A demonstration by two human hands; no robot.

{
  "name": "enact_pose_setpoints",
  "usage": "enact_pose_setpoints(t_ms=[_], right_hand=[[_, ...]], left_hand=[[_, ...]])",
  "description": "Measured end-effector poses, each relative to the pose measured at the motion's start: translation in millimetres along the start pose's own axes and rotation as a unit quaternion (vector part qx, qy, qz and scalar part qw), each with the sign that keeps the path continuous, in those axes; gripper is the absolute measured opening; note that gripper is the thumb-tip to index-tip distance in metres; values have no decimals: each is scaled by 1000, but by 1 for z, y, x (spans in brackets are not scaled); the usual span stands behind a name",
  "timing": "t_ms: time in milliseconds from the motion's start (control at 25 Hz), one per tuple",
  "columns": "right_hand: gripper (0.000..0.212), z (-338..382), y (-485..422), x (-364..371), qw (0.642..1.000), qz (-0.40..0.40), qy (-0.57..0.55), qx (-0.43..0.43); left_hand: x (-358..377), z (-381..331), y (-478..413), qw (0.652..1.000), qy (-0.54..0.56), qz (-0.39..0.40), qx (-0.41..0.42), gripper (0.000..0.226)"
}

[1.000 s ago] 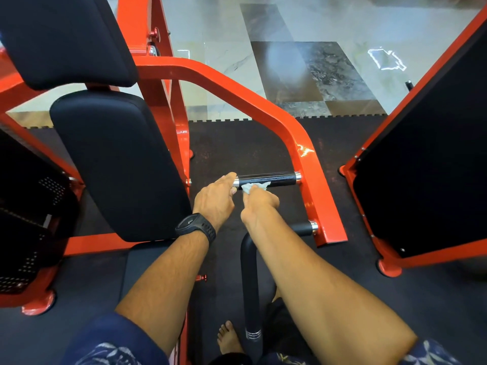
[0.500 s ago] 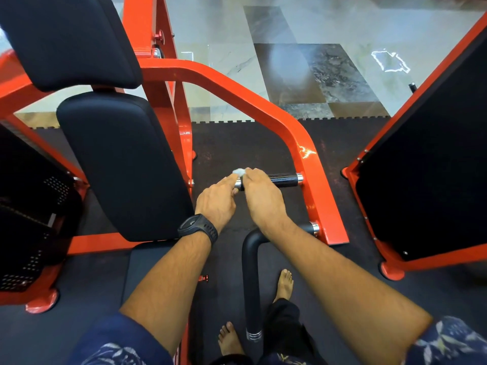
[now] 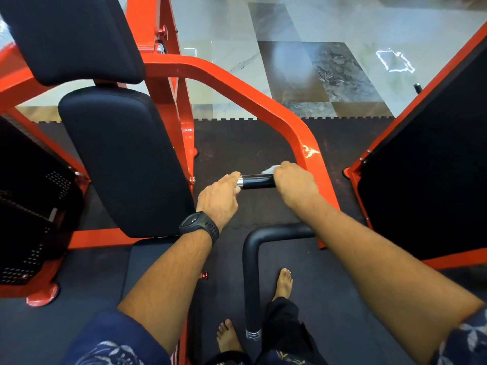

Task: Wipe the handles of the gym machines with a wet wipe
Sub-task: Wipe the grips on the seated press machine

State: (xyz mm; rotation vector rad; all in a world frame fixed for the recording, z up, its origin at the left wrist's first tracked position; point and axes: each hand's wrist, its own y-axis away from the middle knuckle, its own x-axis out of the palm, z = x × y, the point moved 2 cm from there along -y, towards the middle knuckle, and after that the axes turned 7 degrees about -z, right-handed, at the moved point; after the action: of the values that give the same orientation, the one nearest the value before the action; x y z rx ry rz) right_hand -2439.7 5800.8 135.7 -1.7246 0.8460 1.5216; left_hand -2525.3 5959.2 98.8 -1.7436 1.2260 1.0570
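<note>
On the handle (image 3: 257, 181), right hand (image 3: 295, 184) clamps wipe (image 3: 268, 169); left hand (image 3: 218, 196) pinches its end.

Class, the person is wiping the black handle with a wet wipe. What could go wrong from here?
The right hand, gripping the wet wipe round the handle, is close against the orange frame: knuckles may knock it. The left hand pinches the chrome end, so that part may go unwiped.

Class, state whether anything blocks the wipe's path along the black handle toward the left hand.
Nothing visible does: the handle lies bare between the right hand, gripping the wet wipe, and the left hand at its chrome end.
</note>
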Motion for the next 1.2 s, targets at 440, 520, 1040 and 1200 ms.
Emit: enact_pose_setpoints(t_ms=[440,520,1040,1200], right_hand=[[47,7,20,-3,999,-10,-34,17],[50,13,31,-3,994,-17,-104,12],[22,29,109,-23,987,-97,-115,56],[17,21,132,5,990,-42,-128,39]], left_hand=[[-1,-3,6,1000,10,-8,-14,14],[-2,-7,10,999,11,-2,-30,33],[-2,-35,83,986,123,27,-108,44],[8,-44,118,985,117,47,-114,45]])
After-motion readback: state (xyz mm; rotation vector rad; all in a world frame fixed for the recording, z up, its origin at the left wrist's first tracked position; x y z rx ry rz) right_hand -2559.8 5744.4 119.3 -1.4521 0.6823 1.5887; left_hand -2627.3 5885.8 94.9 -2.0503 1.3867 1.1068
